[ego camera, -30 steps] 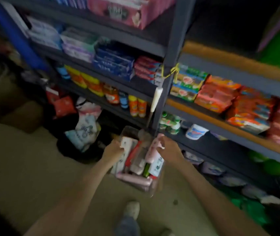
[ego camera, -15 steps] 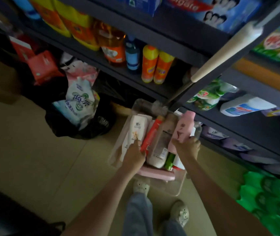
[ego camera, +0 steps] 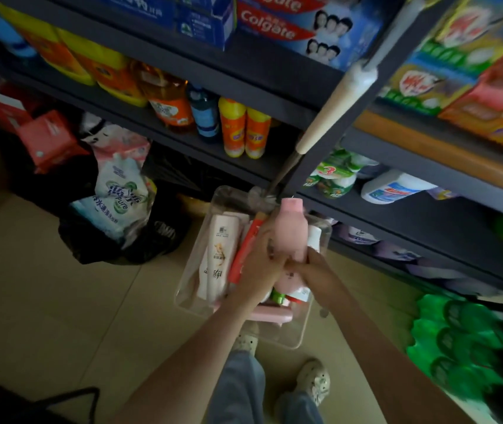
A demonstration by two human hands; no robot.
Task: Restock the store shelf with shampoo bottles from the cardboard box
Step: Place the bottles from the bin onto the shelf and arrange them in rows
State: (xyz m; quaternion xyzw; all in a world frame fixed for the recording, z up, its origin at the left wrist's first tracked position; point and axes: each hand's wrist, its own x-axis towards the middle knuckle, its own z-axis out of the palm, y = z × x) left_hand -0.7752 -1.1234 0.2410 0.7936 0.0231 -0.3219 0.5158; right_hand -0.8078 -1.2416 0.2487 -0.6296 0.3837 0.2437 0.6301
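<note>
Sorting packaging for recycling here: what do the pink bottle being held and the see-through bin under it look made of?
The pink bottle is probably opaque plastic with a matte to satin finish, judging by its even colour and moulded flat cap; motion blur leaves this open. The bin looks like clear, glossy rigid plastic, since the floor tiles show through its walls.

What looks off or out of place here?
Nothing spilled or damaged. The container is a clear plastic bin, not cardboard, its bottles jumbled on their sides. A cream-handled tool hanging by the shelf post dips to the bin's far edge, close to the pink bottle held by left hand and right hand.
</note>
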